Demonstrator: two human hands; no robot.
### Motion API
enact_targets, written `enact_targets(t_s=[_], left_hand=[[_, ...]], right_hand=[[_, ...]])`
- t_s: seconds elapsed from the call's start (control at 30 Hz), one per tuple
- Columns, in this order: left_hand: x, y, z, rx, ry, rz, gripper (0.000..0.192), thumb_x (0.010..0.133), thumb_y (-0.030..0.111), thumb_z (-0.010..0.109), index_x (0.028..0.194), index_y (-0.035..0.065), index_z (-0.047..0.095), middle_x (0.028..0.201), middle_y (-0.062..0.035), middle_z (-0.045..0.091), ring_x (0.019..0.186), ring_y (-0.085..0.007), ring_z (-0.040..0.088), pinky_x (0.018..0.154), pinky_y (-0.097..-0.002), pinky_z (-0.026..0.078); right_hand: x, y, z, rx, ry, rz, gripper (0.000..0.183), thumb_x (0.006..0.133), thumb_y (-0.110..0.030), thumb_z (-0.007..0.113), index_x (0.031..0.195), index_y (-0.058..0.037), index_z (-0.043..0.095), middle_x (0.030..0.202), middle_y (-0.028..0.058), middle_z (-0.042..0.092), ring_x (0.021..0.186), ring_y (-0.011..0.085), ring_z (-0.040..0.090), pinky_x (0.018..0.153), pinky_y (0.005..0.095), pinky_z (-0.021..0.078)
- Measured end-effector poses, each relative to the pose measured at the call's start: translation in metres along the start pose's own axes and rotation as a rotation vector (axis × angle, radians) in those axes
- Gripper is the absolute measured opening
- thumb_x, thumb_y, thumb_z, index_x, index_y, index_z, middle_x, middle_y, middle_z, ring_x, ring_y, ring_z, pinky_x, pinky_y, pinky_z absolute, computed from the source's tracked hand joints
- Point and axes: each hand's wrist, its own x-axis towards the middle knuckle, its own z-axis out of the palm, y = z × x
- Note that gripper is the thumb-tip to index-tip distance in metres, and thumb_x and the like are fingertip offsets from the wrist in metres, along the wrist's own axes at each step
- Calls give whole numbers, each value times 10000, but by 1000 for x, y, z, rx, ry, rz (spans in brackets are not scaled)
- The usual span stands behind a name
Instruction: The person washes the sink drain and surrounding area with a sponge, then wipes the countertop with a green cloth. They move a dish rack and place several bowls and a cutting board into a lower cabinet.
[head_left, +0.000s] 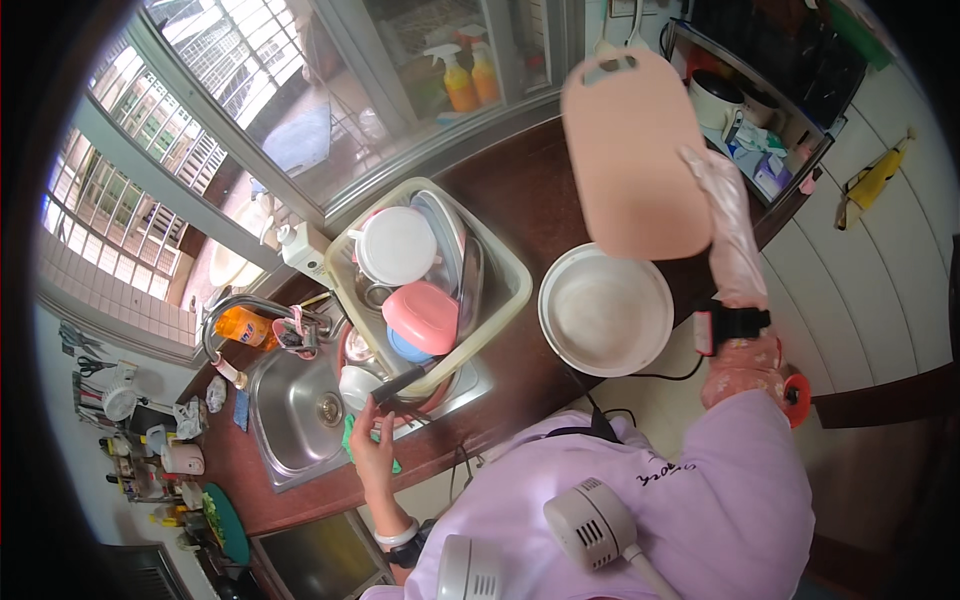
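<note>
My right hand (709, 180), in a translucent plastic glove, grips the right edge of a pale pink cutting board (637, 161). The board is raised at the back of the counter, its slotted end away from me. Its lower end overlaps the rim of a round white basin (606, 311). Bare, my left hand (373, 446) is over the sink's front right side. Its fingertips are by a dark handle (397, 383) that crosses the rim of a dish tub (514, 289); whether they grip it I cannot tell. A green cloth (349, 439) lies partly behind that hand.
Inside the tub are a white lidded bowl (397, 246), a pink container (422, 317) and other dishes. A curved faucet (247, 298) rises over the steel sink (300, 405), beside an orange bottle (246, 328). A shelf unit (780, 120) stands at the right wall. Cables hang near the counter's front.
</note>
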Motion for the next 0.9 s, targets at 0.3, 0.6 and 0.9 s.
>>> enact_targets(t_s=[0.3,0.6,0.9], left_hand=[[3,-5,8,-47,100,20,420,874,57,678,1278,-5,584,903,-112,648,843,-167,628,755,-297,487],[0,2,10,-63,60,-13,484,895,78,665,1341,-30,511,972,-122,676,853,-150,621,784,-293,497],[-6,13,15,19,30,-70,603,858,62,690,1394,-28,428,1018,-139,683,881,-180,666,787,-301,513]], right_hand=[[23,117,-224,-137,-101,300,276,873,-258,720,999,-14,695,822,34,692,665,92,624,566,252,485],[19,204,-245,-390,-55,415,242,898,-249,631,937,-24,714,820,25,695,720,163,630,684,335,499],[52,302,-278,-574,72,275,342,831,-273,687,987,31,677,838,117,656,736,221,602,691,361,476]])
